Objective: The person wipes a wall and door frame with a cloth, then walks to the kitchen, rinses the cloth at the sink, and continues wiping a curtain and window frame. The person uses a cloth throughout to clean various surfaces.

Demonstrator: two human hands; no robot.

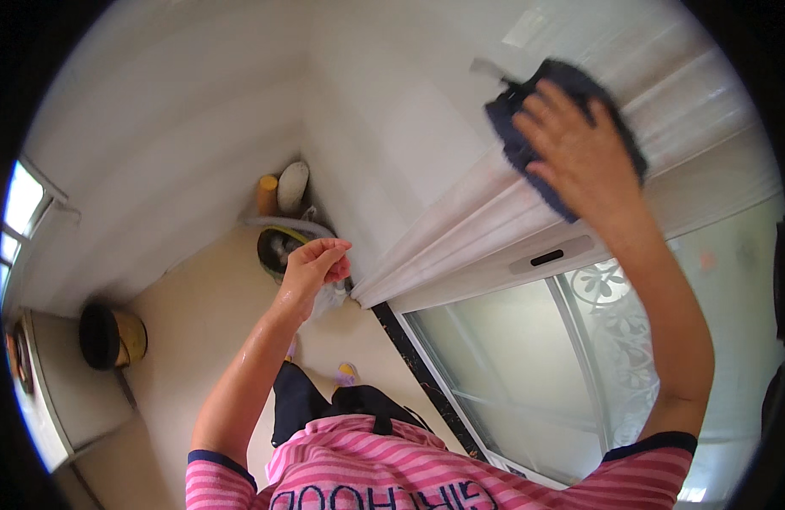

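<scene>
My right hand (574, 150) lies flat with fingers spread on a dark blue cloth (577, 80), pressing it against the white moulded door frame (459, 220) at the upper right. A corner of the cloth hangs loose and looks blurred. Below that hand is a sliding door with a recessed black handle (547, 257) and frosted, patterned glass (501, 363). My left hand (319, 264) is raised in front of my body, thumb against curled fingers, with no object visible in it. Drops of water shine on the left forearm.
In the room's corner stand an orange container (267, 194), a white rounded object (294, 186) and a dark bucket (268, 252), with a grey hose (290, 223) nearby. A yellow-and-black bucket (132, 338) is beside a cabinet (80, 382) at left. A dark sill (408, 354) edges the doorway.
</scene>
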